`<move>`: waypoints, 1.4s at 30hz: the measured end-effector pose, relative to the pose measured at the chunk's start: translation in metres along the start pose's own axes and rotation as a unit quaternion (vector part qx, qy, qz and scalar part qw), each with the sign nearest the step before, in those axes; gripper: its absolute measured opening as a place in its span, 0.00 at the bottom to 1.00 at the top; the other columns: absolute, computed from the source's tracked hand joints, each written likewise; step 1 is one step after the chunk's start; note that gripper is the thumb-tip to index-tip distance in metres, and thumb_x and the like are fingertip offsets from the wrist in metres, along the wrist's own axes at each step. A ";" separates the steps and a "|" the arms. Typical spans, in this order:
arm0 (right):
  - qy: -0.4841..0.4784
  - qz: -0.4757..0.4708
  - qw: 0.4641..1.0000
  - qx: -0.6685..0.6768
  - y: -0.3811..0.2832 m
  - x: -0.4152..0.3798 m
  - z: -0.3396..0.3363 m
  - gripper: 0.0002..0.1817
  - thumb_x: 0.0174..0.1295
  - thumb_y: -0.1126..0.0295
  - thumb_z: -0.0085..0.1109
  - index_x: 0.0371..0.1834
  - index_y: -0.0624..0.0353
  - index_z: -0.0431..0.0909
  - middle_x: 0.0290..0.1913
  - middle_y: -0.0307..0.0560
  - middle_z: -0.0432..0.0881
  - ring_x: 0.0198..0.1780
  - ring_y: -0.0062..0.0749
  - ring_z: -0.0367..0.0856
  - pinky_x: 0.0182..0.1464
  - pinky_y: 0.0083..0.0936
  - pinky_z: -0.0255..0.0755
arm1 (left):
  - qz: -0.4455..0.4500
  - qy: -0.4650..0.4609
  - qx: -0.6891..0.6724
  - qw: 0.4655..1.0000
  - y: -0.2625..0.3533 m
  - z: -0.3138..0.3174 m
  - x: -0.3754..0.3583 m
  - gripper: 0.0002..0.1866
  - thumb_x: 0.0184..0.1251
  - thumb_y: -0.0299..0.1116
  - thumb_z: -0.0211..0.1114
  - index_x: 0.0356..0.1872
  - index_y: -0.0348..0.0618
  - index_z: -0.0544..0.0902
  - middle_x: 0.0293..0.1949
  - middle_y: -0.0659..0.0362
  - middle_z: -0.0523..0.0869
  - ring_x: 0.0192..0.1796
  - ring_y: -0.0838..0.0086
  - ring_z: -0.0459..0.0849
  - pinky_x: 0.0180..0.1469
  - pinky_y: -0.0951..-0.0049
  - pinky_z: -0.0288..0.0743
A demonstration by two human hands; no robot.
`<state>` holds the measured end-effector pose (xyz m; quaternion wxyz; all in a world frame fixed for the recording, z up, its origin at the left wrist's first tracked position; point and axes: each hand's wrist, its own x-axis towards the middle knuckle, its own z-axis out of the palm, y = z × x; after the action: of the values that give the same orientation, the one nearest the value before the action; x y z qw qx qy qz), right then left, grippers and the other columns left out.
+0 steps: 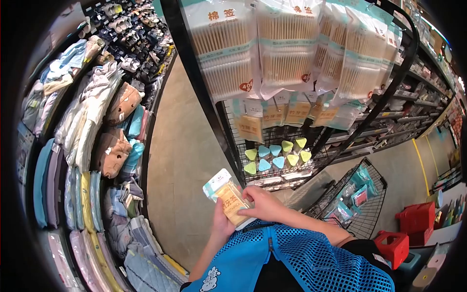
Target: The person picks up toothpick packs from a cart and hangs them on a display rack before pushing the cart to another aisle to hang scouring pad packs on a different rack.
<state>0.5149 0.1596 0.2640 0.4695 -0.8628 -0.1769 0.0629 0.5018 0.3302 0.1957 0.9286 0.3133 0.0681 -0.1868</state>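
A pack of bamboo toothpicks [231, 202] with a white header card is in front of my chest, tilted. My left hand [222, 225] grips its left edge with the thumb on the front. My right hand [260, 203] closes on the pack's right side, fingertips at the edge and front. Similar toothpick packs [249, 127] hang on the rack ahead, under large bags of cotton swabs [221, 51]. Below them, green and light-blue triangular-topped containers [264, 165] stand in rows on a wire shelf.
A black wire cart [372, 214] with several teal-and-white packages [360, 195] stands at the right. Red plastic items [393, 247] are behind it. Folded textiles [90, 117] fill the left shelves, with shoes [127, 31] beyond. The rack's black frame [202, 90] rises close ahead.
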 end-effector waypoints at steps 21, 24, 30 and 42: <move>0.342 -0.047 0.849 0.401 0.011 -0.018 -0.067 0.08 0.65 0.77 0.52 0.43 0.59 0.65 0.36 0.37 0.75 0.38 0.14 0.71 0.42 0.12 0.66 | -0.015 -0.073 -0.009 0.997 0.004 0.008 -0.006 0.28 0.74 0.41 0.48 0.69 0.40 0.56 0.66 0.47 0.67 0.65 0.53 0.69 0.64 0.50 0.68; 0.380 -0.066 0.841 0.380 0.018 -0.014 -0.081 0.07 0.65 0.77 0.51 0.44 0.58 0.65 0.37 0.37 0.74 0.38 0.14 0.70 0.44 0.12 0.65 | -0.029 -0.067 -0.020 0.997 0.003 0.010 -0.006 0.28 0.74 0.40 0.48 0.69 0.40 0.55 0.66 0.47 0.66 0.65 0.53 0.69 0.64 0.50 0.68; 0.407 -0.058 0.829 0.379 0.018 -0.001 -0.087 0.06 0.66 0.78 0.48 0.45 0.59 0.65 0.36 0.35 0.73 0.38 0.13 0.69 0.45 0.12 0.65 | -0.056 -0.081 -0.063 0.993 0.005 0.011 -0.006 0.30 0.72 0.40 0.45 0.70 0.39 0.54 0.68 0.48 0.64 0.68 0.52 0.65 0.66 0.49 0.63; 0.391 -0.047 0.816 0.423 0.036 0.012 -0.080 0.07 0.67 0.77 0.50 0.44 0.58 0.64 0.38 0.38 0.75 0.41 0.15 0.71 0.45 0.14 0.65 | -0.056 -0.058 -0.067 0.995 0.005 0.009 -0.006 0.29 0.72 0.39 0.44 0.70 0.38 0.53 0.68 0.48 0.63 0.69 0.52 0.64 0.67 0.49 0.61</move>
<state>0.5565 0.0829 0.2785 0.8203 -0.5215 0.0257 -0.2335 0.4988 0.3302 0.2074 0.9379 0.2352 0.0438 -0.2514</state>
